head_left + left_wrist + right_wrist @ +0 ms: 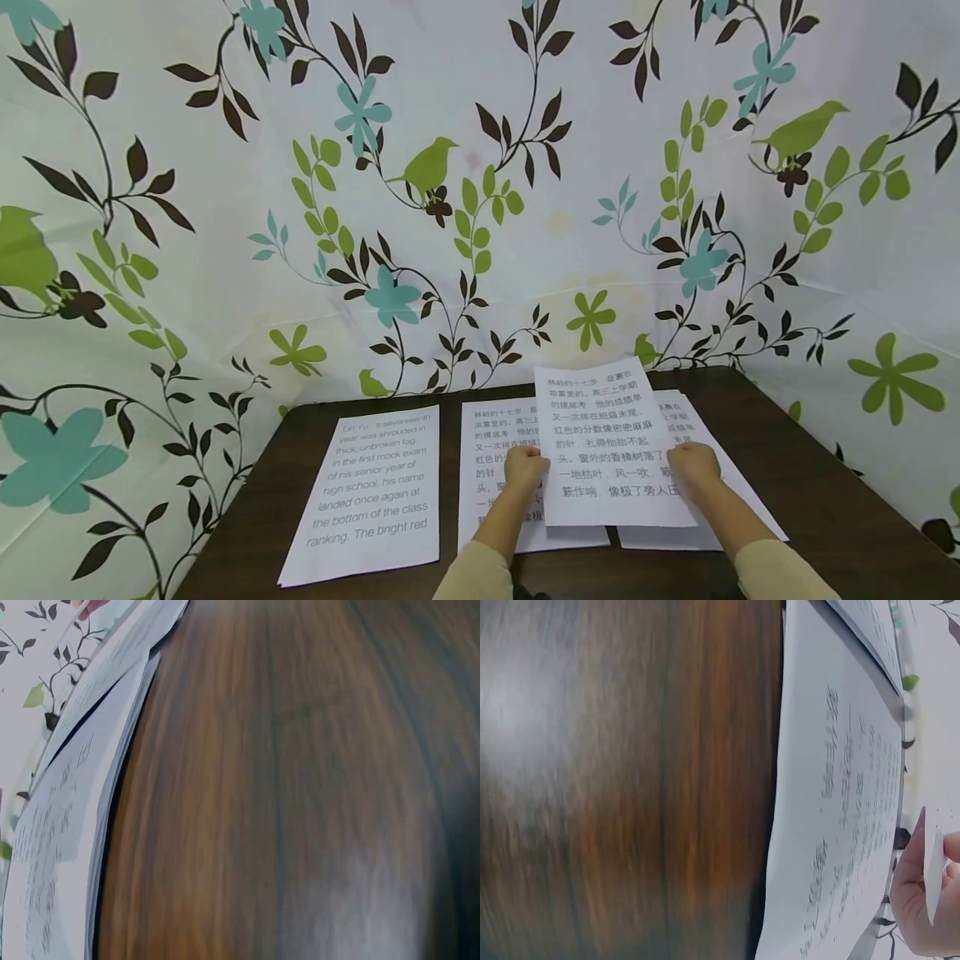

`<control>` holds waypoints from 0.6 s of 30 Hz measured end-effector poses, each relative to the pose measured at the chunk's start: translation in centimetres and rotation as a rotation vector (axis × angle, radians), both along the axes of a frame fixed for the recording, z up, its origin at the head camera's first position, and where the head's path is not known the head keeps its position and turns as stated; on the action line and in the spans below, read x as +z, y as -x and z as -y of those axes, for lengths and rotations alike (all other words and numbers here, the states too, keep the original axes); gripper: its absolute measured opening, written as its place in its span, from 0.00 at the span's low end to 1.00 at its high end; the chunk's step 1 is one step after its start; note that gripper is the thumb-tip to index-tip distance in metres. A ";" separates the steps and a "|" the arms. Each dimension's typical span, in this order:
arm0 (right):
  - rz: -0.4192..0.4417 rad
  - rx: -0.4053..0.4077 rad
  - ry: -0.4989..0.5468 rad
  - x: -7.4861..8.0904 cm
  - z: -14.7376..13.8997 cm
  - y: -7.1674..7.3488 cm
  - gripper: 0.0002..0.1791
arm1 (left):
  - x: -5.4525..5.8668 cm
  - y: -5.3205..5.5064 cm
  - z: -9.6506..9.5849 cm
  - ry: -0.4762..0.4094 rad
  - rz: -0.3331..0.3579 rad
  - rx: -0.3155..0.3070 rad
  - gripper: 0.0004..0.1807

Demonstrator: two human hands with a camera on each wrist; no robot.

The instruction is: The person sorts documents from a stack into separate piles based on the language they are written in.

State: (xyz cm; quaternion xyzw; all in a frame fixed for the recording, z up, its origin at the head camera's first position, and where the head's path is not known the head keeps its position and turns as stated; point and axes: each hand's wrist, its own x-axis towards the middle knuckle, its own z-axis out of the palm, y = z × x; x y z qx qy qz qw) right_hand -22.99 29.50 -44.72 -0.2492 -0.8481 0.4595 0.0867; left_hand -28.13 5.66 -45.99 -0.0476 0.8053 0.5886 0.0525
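Note:
A sheet of paper point(600, 433) printed with Chinese text is held up, tilted, by both hands in the head view. My left hand point(527, 467) grips its left edge with curled fingers. On the right side, my right hand point(694, 465) pinches the opposite edge; the right wrist view shows that hand point(922, 907) with thumb and fingers on the paper's edge. Beneath the raised sheet lie a middle stack of Chinese-text pages point(491, 512) and a right stack point(738, 500), both partly covered by it. Only a bit of the left hand shows at the left wrist view's top corner.
A stack of pages with English text point(375, 492) lies at the left of the dark wooden table point(240, 533). Behind the table hangs a white cloth point(465, 317) patterned with leaves, flowers and birds. Bare wood point(225, 787) fills much of the left wrist view.

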 end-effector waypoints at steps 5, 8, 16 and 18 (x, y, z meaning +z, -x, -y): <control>0.005 -0.005 -0.005 0.6 -1.1 -0.1 0.21 | 0.4 0.0 -1.0 -0.035 0.018 -0.003 0.11; 0.023 -0.015 0.007 1.0 -1.7 -0.1 0.23 | 0.6 0.0 -1.7 -0.038 0.017 0.006 0.11; 0.018 -0.025 0.031 1.4 -3.8 -0.4 0.24 | 1.0 0.0 -4.0 -0.042 0.003 0.008 0.09; 0.028 -0.032 0.034 1.2 -4.4 -0.6 0.24 | 0.9 -0.1 -4.5 -0.035 -0.004 0.003 0.08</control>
